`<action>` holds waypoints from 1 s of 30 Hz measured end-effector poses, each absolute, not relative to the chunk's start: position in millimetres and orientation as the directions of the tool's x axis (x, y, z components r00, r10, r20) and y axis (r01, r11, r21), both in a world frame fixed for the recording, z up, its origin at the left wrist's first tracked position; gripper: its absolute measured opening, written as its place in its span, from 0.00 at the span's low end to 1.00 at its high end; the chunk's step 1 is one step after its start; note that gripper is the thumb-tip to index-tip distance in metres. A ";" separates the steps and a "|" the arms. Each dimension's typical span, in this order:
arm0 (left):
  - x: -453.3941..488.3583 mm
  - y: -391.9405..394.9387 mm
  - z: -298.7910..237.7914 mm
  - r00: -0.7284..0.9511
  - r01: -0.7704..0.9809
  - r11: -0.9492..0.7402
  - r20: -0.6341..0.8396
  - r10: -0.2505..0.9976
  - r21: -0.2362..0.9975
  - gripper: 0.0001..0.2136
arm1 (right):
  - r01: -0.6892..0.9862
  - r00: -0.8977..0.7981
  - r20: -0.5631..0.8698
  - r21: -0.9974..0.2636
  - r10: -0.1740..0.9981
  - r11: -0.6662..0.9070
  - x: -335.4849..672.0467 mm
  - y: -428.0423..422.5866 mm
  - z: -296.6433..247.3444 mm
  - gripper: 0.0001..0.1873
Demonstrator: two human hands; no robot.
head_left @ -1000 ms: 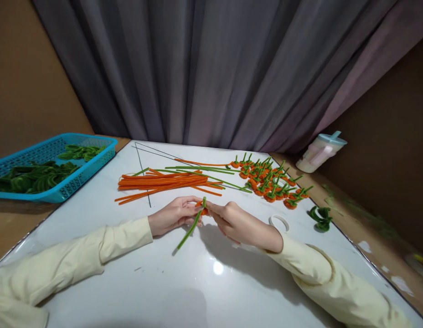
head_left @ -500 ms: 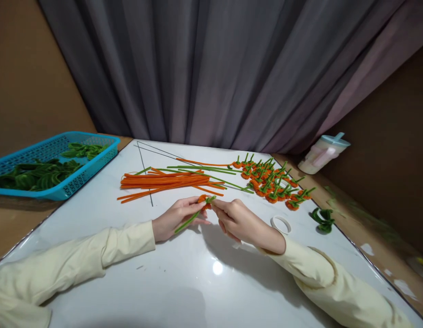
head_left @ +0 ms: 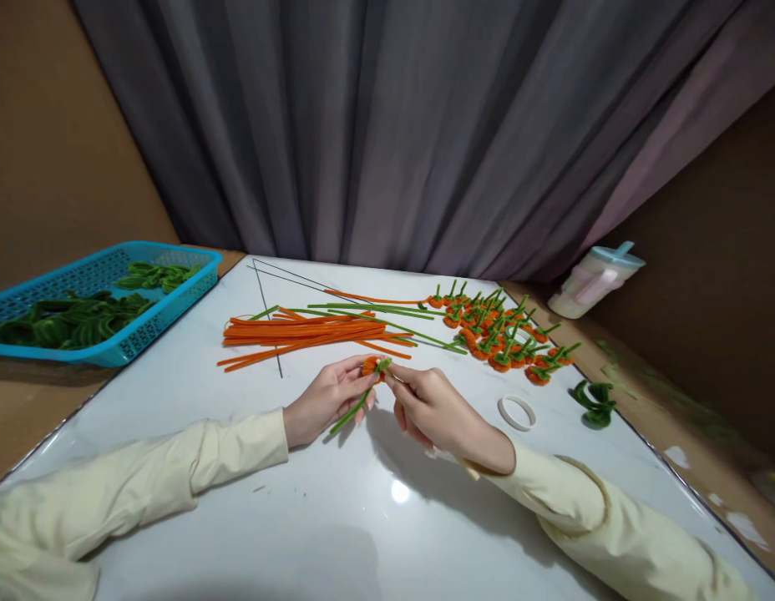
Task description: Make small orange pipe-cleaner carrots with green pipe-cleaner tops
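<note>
left hand [head_left: 328,396]: thumb and fingertips pinched shut on a small orange coil [head_left: 369,366], held just above the table [head_left: 375,517]. right hand [head_left: 434,409]: thumb and forefinger closed on the short top end of the green stem [head_left: 350,411], right against the coil. both sets of fingertips nearly touching. stem runs down and back under the left fingers, its lower end free. beyond the fingertips: loose orange sticks [head_left: 300,334]. beyond the right fingers: pile of finished orange pieces [head_left: 497,338]. tape ring [head_left: 516,412] just outside the right wrist. blue basket [head_left: 174,250] far out past the left hand.
</note>
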State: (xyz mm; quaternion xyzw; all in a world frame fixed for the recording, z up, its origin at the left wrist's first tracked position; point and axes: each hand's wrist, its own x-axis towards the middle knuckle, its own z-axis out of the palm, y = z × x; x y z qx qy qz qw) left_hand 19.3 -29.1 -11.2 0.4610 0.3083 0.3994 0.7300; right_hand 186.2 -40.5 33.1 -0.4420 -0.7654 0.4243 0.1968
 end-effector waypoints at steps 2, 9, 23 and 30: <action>18.6 -28.6 -11.0 0.486 -0.276 0.231 -0.072 0.871 0.933 0.15 | 0.494 -0.519 -0.098 -0.845 0.849 0.205 186.8 -38.9 30.5 0.12; 13.6 -20.1 -12.6 0.450 -0.223 0.234 -0.113 0.886 0.946 0.10 | 0.402 -0.484 -0.286 -0.912 0.827 -0.080 192.1 -27.9 32.7 0.21; 14.2 -23.1 -16.3 0.306 -0.078 0.166 -0.135 0.942 0.983 0.13 | -0.032 -0.603 -0.506 -0.757 0.616 -0.653 192.6 -23.6 35.4 0.13; 18.0 -31.7 -14.2 0.185 0.046 -0.036 0.027 0.982 0.998 0.15 | -0.103 -0.607 -0.424 -0.797 0.672 -0.596 180.3 -44.0 31.4 0.12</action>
